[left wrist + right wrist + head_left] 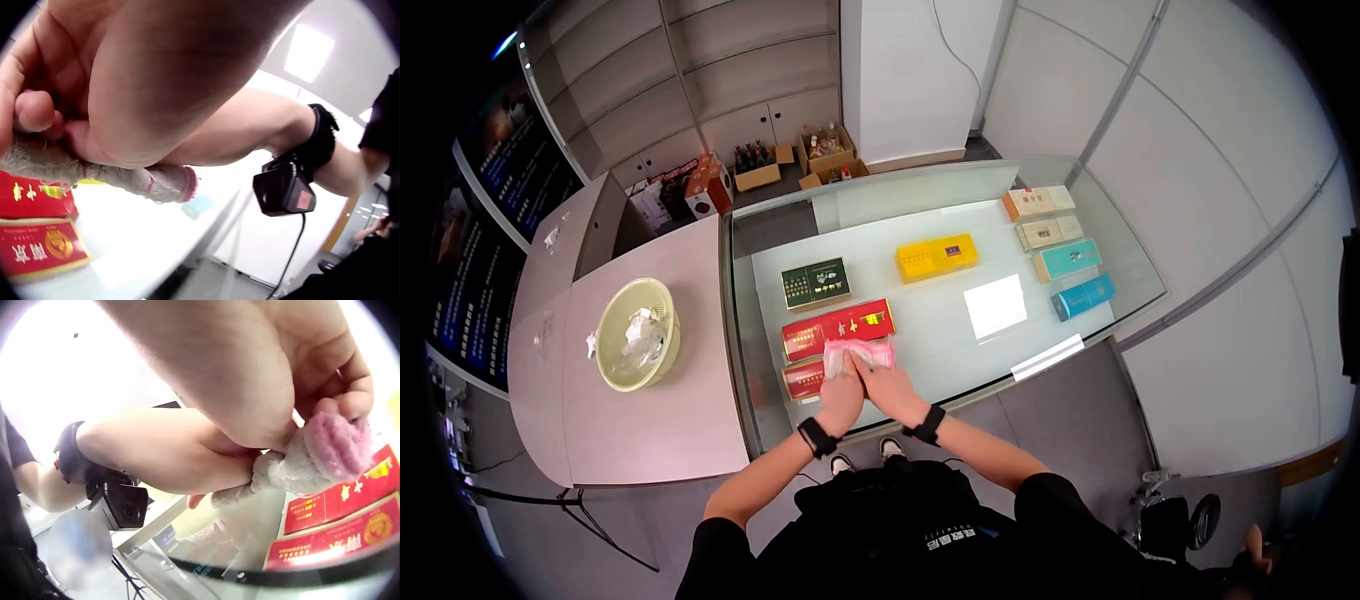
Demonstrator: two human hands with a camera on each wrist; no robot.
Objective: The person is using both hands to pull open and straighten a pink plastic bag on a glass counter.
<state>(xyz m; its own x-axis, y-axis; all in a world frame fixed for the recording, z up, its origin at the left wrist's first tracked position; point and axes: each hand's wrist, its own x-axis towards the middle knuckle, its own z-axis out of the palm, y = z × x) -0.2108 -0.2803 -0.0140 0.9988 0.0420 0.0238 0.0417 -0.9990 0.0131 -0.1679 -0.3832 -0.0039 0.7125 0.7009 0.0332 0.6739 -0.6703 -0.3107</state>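
Note:
A pink-and-white cloth is bunched up between the two hands, over the near left part of the glass display case. My left hand grips it, fingers curled round the rolled fabric in the left wrist view. Close beside it, my right hand holds the cloth as well; a fuzzy pink end pokes out by its fingers in the right wrist view. Just beyond the hands lies a long red box. A smaller red box with a gold emblem is partly hidden beside the left hand.
Farther up the glass case are a dark green box and a yellow box. Several boxes line its right side, including a teal one. A pale yellow basket with crumpled plastic stands on the left counter.

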